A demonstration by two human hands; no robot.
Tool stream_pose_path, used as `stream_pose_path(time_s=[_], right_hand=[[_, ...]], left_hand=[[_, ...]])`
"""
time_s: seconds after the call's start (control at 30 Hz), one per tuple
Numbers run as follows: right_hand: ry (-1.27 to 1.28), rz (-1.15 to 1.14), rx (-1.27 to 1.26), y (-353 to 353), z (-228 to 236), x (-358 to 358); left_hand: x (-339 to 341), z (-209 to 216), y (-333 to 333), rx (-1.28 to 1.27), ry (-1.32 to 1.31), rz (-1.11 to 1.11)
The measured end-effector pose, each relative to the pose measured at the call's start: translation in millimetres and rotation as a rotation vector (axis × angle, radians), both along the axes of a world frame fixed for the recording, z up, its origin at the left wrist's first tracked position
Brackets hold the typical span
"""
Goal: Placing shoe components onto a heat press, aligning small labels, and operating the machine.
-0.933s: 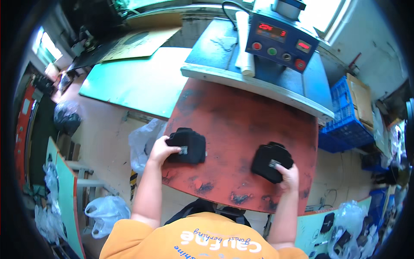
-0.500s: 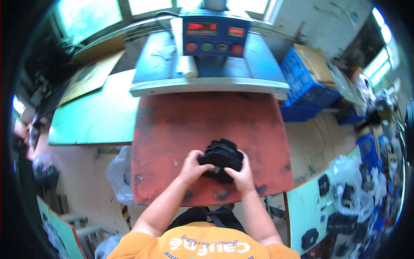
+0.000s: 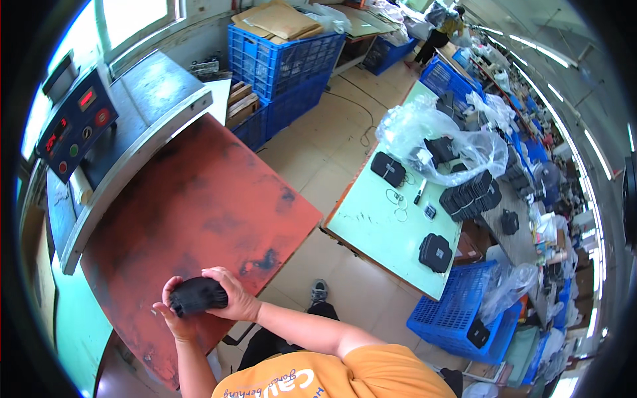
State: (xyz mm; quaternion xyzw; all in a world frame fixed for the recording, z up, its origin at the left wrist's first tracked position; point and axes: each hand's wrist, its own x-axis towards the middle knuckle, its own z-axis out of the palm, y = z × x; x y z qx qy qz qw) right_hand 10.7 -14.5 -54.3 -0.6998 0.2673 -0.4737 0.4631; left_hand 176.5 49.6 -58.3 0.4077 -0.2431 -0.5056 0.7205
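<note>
Between my two hands is a stack of black fabric pieces (image 3: pixel 197 296), turned so its layered edges show on the side near me. My left hand (image 3: pixel 174 317) grips its left end, thumb and fingers around it. The right hand (image 3: pixel 230 293) is wrapped over the right end. The stack is just over the near part of a red press bed (image 3: pixel 206 199), which has dark scuffs; I cannot tell whether it touches. On the pale green table (image 3: pixel 358 232) to the right lie a row of similar black pieces (image 3: pixel 471 197) and two small black stacks (image 3: pixel 435 253).
A heat press with a blue control box (image 3: pixel 76 123) stands at the left. Blue crates (image 3: pixel 285 63) are piled behind the bed. Clear plastic bags (image 3: pixel 424 136) and a marker pen (image 3: pixel 420 192) lie on the green table. Another blue crate (image 3: pixel 448 298) sits below its near end. A person (image 3: pixel 441 33) stands far off.
My view has swung to the right, bringing the green table fully in. The black stack has been tipped up in my hands, which still grip both its ends.
</note>
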Motion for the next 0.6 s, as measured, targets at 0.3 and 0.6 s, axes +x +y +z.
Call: stream_pose_path(time_s=[0.3, 0.6], right_hand=[[-0.059, -0.294, 0.248, -5.5, 37.4, -180.8], [0.151, -1.014, 0.618, 38.5, 38.2, -537.3]], left_hand=[[-155.4, 66.3, -53.4, 0.042, -0.63, -0.395], [-521.4, 29.7, -123.2, 0.147, -0.726, -1.087]])
